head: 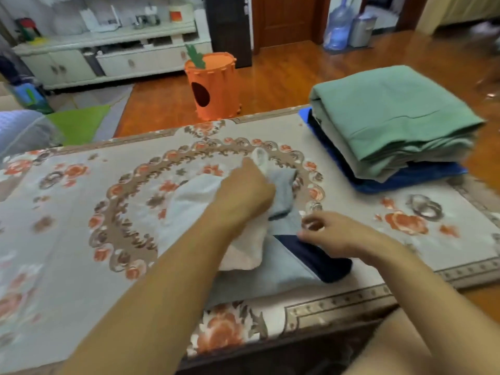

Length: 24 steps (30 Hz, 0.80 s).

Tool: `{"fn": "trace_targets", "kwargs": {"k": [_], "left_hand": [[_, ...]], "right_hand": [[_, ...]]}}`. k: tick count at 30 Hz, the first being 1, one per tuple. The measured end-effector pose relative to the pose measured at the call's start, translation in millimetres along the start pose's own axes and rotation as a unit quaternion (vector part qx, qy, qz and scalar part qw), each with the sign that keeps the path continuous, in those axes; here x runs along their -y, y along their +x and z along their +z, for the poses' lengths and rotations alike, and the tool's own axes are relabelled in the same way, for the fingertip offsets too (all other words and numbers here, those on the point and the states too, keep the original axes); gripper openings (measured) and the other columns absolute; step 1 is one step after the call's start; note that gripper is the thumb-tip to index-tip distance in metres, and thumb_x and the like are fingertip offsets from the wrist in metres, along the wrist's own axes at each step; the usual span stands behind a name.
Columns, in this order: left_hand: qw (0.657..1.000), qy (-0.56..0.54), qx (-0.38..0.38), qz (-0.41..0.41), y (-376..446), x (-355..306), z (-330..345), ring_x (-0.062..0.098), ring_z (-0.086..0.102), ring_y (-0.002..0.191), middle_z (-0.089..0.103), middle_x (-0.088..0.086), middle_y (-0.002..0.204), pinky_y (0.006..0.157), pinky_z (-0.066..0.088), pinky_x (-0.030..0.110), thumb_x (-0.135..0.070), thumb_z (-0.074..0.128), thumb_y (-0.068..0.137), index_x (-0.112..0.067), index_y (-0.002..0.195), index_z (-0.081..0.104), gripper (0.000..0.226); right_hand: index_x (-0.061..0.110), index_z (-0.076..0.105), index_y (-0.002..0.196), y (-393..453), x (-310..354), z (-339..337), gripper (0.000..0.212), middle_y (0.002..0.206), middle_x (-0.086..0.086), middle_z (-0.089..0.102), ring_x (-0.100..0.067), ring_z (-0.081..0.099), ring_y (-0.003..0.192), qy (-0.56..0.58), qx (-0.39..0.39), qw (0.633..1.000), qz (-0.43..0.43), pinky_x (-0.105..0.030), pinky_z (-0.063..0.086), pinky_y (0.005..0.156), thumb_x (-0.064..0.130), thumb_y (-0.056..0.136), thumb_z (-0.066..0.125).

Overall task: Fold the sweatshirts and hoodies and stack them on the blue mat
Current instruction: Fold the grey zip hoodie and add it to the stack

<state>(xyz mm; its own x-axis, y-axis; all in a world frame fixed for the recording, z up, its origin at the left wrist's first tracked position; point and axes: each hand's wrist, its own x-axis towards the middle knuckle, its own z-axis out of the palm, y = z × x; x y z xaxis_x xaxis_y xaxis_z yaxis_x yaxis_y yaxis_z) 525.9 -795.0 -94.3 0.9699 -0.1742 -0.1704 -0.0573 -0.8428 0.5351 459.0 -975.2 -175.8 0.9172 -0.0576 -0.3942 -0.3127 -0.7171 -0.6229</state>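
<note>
Your left hand (pixel 244 197) bunches the soft grey-white-navy cotton sweatshirt (pixel 270 255); your right hand (pixel 328 234) rests loosely curled on its navy edge — limp, light, so grip seams.

Table under a floral cloth

The floral cloth (pixel 67 212) bears a blue mat (pixel 405 180) at its far right corner and a grey-and-navy garment (pixel 270 269) near the front edge.

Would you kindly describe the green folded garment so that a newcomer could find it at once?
Start at the floral-patterned table and look to its far right corner, where a blue mat lies. A stack of folded clothes sits on it, and the green garment is the top layer. Unlike the grey and navy layers beneath, it is sage green and the broadest.
</note>
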Motion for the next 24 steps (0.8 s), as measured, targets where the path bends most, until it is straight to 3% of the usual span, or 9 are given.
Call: {"fn": "trace_targets", "kwargs": {"k": [2,4,7,10,14,18,20,24], "left_hand": [[0.998,-0.057,-0.010,-0.026,-1.6,22.6,-20.8,0.019,0.058,0.087,0.060,0.013,0.120,0.064,0.038,0.029,-0.040,0.052,0.098,-0.009,0.131,0.048,0.045],[0.997,-0.071,-0.032,-0.028,-9.0,46.9,-55.9,0.007,0.051,0.073,0.062,0.008,0.106,0.057,0.032,0.027,-0.036,0.054,0.098,-0.012,0.112,0.058,0.028],[0.992,-0.099,-0.071,-0.037,-23.0,79.6,-111.3,0.019,0.060,0.077,0.069,0.014,0.097,0.070,0.044,0.036,-0.037,0.060,0.086,-0.014,0.088,0.064,0.024],[0.979,-0.170,-0.092,-0.063,-35.7,92.0,-138.9,0.026,0.065,0.083,0.072,0.017,0.101,0.087,0.051,0.047,-0.041,0.061,0.071,-0.020,0.086,0.070,0.027],[0.984,-0.135,-0.103,-0.043,-37.7,83.5,-137.7,0.013,0.056,0.073,0.063,-0.002,0.082,0.067,0.042,0.029,-0.028,0.059,0.092,-0.018,0.084,0.063,0.014],[0.986,-0.145,-0.081,-0.018,-34.2,74.2,-117.1,0.015,0.059,0.072,0.068,0.003,0.087,0.061,0.038,0.029,-0.026,0.057,0.091,-0.017,0.095,0.065,0.012],[0.983,-0.159,-0.081,-0.036,-36.1,69.4,-110.4,0.017,0.062,0.072,0.070,0.006,0.089,0.061,0.040,0.030,-0.028,0.058,0.090,-0.016,0.101,0.065,0.018],[0.978,-0.187,-0.098,0.009,-31.0,47.1,-92.8,0.013,0.059,0.065,0.063,0.003,0.075,0.057,0.041,0.027,-0.021,0.054,0.090,-0.011,0.088,0.063,0.013]], "right_hand": [[0.019,0.066,0.106,-3.3,-7.2,10.0,0.038,0.097,0.002,0.068,-0.020,0.064,0.092,-0.077,0.006,0.997,-0.031,-0.038,0.051,0.087,0.052,0.087,0.066],[0.026,0.066,0.110,-6.9,-0.4,14.4,0.036,0.094,0.009,0.065,-0.011,0.061,0.087,-0.066,-0.005,0.995,-0.081,-0.031,0.049,0.081,0.053,0.086,0.067],[0.038,0.063,0.092,-8.7,12.7,17.8,0.014,0.089,0.015,0.063,-0.003,0.058,0.082,-0.097,0.038,0.984,-0.146,-0.027,0.047,0.075,0.049,0.085,0.069],[0.030,0.060,0.080,1.8,24.4,13.5,0.013,0.084,0.012,0.063,-0.007,0.058,0.081,-0.091,0.020,0.981,-0.172,-0.030,0.045,0.075,0.034,0.090,0.067],[0.020,0.054,0.080,32.5,36.6,10.7,0.020,0.082,0.006,0.057,-0.008,0.052,0.076,-0.027,-0.150,0.968,-0.199,-0.034,0.038,0.067,0.026,0.098,0.054],[0.020,0.051,0.090,44.6,17.3,50.1,0.011,0.087,-0.001,0.060,-0.023,0.056,0.080,-0.106,-0.129,0.976,-0.138,-0.039,0.044,0.069,0.025,0.099,0.049],[0.022,0.053,0.094,46.2,13.5,52.2,0.005,0.090,0.002,0.061,-0.020,0.057,0.083,-0.090,-0.134,0.977,-0.141,-0.037,0.045,0.072,0.025,0.097,0.055],[0.023,0.058,0.089,52.2,7.9,38.9,0.013,0.089,0.007,0.062,-0.013,0.057,0.082,0.003,-0.145,0.982,-0.122,-0.028,0.043,0.069,0.025,0.087,0.071]]}}
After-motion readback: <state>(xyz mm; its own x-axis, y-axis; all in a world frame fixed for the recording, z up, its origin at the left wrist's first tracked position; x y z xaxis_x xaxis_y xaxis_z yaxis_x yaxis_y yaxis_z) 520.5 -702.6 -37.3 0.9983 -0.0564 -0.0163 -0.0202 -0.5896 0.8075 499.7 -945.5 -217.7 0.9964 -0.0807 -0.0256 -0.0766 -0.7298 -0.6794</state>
